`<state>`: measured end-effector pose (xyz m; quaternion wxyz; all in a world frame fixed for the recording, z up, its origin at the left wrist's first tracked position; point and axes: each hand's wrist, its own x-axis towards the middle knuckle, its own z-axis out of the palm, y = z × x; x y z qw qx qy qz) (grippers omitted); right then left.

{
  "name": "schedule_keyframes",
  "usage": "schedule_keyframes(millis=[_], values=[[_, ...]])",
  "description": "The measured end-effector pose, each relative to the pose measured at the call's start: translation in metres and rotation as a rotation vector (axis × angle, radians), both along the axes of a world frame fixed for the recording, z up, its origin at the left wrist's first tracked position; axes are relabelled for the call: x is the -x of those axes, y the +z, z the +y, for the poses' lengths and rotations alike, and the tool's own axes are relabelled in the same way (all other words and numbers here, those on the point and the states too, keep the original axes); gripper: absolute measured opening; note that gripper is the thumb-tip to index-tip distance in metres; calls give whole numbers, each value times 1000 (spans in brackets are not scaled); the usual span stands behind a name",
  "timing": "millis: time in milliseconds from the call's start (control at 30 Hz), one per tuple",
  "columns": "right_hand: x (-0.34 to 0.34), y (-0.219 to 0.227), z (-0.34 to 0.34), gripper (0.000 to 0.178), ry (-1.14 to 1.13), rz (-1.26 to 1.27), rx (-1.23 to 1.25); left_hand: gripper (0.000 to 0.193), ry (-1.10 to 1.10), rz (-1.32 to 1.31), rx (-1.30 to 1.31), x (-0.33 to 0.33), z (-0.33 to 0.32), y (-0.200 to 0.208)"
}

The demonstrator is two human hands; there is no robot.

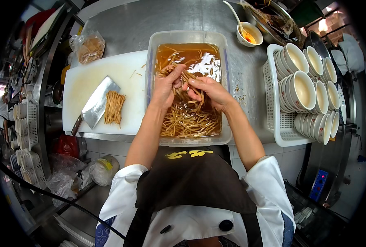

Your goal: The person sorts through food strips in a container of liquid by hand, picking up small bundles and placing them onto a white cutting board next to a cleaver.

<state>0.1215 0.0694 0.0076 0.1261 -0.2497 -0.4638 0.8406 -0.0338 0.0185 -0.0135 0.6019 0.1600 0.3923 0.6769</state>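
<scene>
Together, the bare left hand (pixel 166 88) and bare right hand (pixel 213 91) grasp thin, tan strips (pixel 200 106) between bent fingers at upper centre, over a rectangular translucent plastic tub (pixel 187 38) of brown liquid (pixel 179 52); left of centre, a broad steel cleaver (pixel 102 101) lies on a white rectangular board (pixel 79 78).

Bright light falls on the steel worktop (pixel 125 26); white glare breaks across the brown liquid (pixel 207 62). White crates (pixel 32 123) at far left appear dimmer and softer. Fisheye distortion curves straight edges near the rim, where black vignetting encloses the view.
</scene>
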Motion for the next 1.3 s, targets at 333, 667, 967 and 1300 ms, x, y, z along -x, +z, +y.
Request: schedule_keyframes(millis=[333,667,967,1300], values=[[-19,-18,2,26,-305,-106,20,25,226,-71,-123,15,4,1],[-8,-8,-5,24,-308,-10,-92,17,37,230,86,-14,1,4],[2,-6,-10,24,-274,-37,-138,12,-136,183,-20,-15,-3,11],[-2,-12,-8,24,-292,-145,-124,9,207,68,-19,-7,2,10]])
